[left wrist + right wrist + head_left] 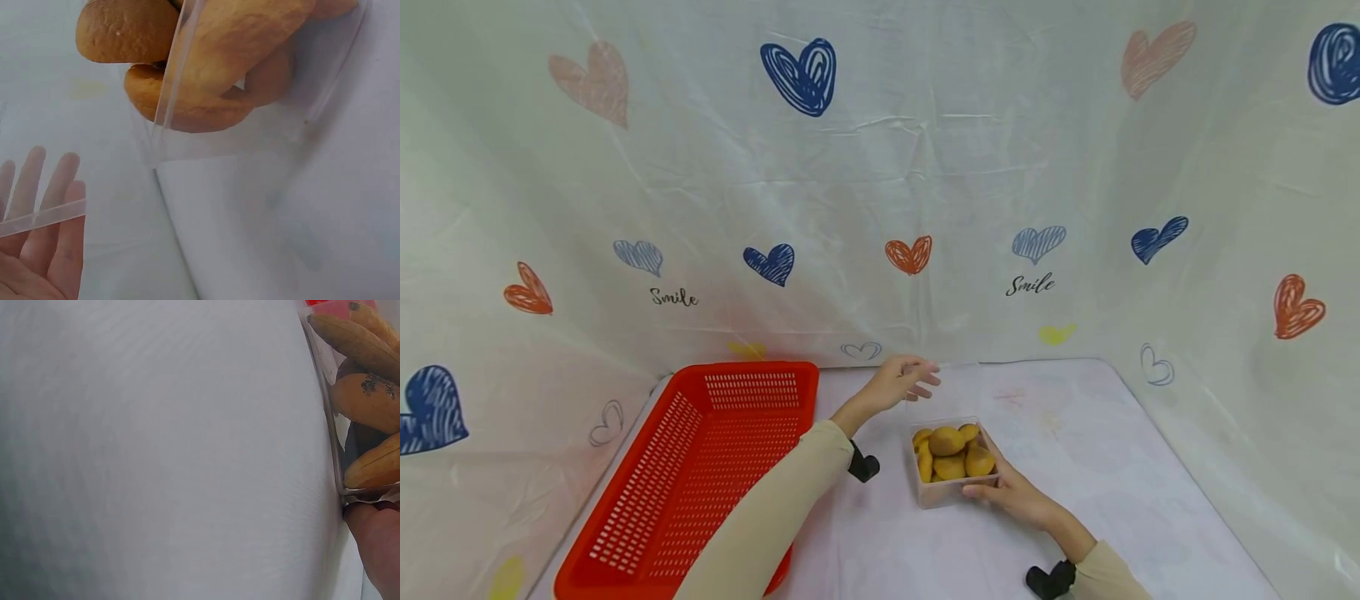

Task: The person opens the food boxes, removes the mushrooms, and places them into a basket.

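Observation:
In the head view a clear plastic box stands on the table, filled with several rounded and elongated golden-brown pieces. My right hand grips its right near corner, thumb on the front wall and fingers behind the right wall. The right wrist view shows that thumb at the rim. Beyond the box, my left hand is raised, fingers pointing right. In the left wrist view the rim of a clear plastic lid crosses in front of the fingers, which hold it; the thumb is hidden.
A large red slotted basket stands at the left, partly under my left sleeve. White cloth covers the table. A pale curtain printed with hearts hangs along the table's far side.

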### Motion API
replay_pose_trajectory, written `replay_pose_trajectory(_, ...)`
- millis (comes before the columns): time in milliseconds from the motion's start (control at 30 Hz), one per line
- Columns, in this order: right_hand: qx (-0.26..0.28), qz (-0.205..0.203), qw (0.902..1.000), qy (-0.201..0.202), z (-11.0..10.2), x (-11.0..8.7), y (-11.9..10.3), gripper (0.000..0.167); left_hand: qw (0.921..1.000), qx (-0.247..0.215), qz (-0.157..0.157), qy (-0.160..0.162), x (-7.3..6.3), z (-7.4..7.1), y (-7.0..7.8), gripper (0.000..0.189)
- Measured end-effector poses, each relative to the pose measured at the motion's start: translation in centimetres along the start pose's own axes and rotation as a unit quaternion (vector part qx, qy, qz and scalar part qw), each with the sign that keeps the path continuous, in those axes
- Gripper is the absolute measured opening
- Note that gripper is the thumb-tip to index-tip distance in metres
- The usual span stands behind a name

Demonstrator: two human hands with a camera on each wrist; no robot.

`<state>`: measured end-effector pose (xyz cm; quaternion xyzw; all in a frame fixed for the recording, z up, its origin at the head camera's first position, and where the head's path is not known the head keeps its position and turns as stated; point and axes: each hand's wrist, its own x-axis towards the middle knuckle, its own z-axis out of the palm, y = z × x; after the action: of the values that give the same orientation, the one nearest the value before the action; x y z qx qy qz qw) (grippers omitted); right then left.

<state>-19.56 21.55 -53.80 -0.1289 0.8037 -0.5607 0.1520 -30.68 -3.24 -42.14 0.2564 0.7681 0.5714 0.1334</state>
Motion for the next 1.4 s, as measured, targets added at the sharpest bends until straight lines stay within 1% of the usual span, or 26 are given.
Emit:
replay_pose_trajectory(100, -0.002, -0.006, 1.0000, -0.001, 0.0, 0.0, 0.0, 0.102, 0.9973, -0.033, -0.012, 0.065, 0.1, 0.3, -0.8, 0.039)
replay_pose_trajectory(200, -0.006, -0.007, 1.0000, 0.003, 0.0, 0.0, 0.1, 0.103, 0.9900, -0.067, -0.026, 0.121, 0.2, 0.4, -1.7, 0.040)
replay_pose_trajectory(300, -0.005, -0.003, 0.9999, 0.009, 0.0, 0.1, 0.1, 0.103, 0.9811, -0.110, -0.044, 0.153, 0.2, 0.4, -2.4, 0.041)
replay_pose_trajectory(367, -0.001, 0.000, 1.0000, 0.006, 0.1, 0.1, 0.2, 0.103, 0.9769, -0.129, -0.055, 0.162, 0.1, 0.4, -2.6, 0.043)
replay_pose_trajectory(400, 0.003, 0.000, 1.0000, 0.003, 0.1, 0.1, 0.2, 0.103, 0.9752, -0.137, -0.060, 0.163, -0.1, 0.4, -2.3, 0.042)
replay_pose_trajectory(433, 0.005, 0.001, 1.0000, 0.002, 0.0, 0.1, 0.3, 0.104, 0.9725, -0.152, -0.064, 0.164, -0.1, 0.4, -2.4, 0.043)
replay_pose_trajectory(533, 0.007, 0.004, 1.0000, 0.003, 0.1, 0.0, 0.2, 0.104, 0.9676, -0.167, -0.085, 0.169, -0.1, 0.6, -2.7, 0.044)
replay_pose_trajectory(600, 0.003, 0.005, 0.9999, 0.010, 0.2, 0.0, 0.2, 0.104, 0.9638, -0.174, -0.103, 0.174, -0.1, 0.8, -2.8, 0.045)
replay_pose_trajectory(633, 0.000, 0.006, 0.9999, 0.014, 0.2, 0.0, 0.1, 0.103, 0.9616, -0.176, -0.115, 0.177, 0.1, 0.8, -3.3, 0.045)
replay_pose_trajectory(767, 0.000, 0.003, 0.9999, 0.016, 0.4, -0.1, 0.0, 0.103, 0.9565, -0.179, -0.145, 0.179, 0.0, 1.0, -3.5, 0.046)
replay_pose_trajectory(867, 0.010, -0.001, 0.9999, 0.012, 0.3, -0.2, -0.2, 0.103, 0.9547, -0.182, -0.156, 0.176, 0.1, 1.0, -3.7, 0.046)
replay_pose_trajectory(967, 0.018, -0.003, 0.9998, 0.010, 0.3, -0.3, -0.3, 0.103, 0.9514, -0.199, -0.162, 0.171, 0.0, 1.0, -3.9, 0.046)
replay_pose_trajectory(1067, 0.016, -0.003, 0.9998, 0.009, 0.3, -0.3, -0.5, 0.103, 0.9443, -0.227, -0.171, 0.166, -0.1, 0.9, -4.0, 0.047)
replay_pose_trajectory(1167, 0.011, 0.001, 0.9999, 0.010, 0.2, -0.3, -0.5, 0.103, 0.9340, -0.251, -0.192, 0.167, -0.2, 0.9, -4.2, 0.047)
replay_pose_trajectory(1233, 0.007, 0.002, 0.9999, 0.012, 0.2, -0.3, -0.5, 0.103, 0.9288, -0.259, -0.206, 0.167, -0.4, 1.0, -4.3, 0.047)
replay_pose_trajectory(1300, 0.005, 0.004, 0.9999, 0.011, 0.2, -0.3, -0.5, 0.103, 0.9248, -0.264, -0.219, 0.164, -0.6, 1.1, -4.6, 0.049)
replay_pose_trajectory(1400, 0.004, 0.003, 0.9999, 0.010, 0.2, -0.3, -0.5, 0.103, 0.9214, -0.268, -0.233, 0.158, -0.9, 1.3, -5.0, 0.052)
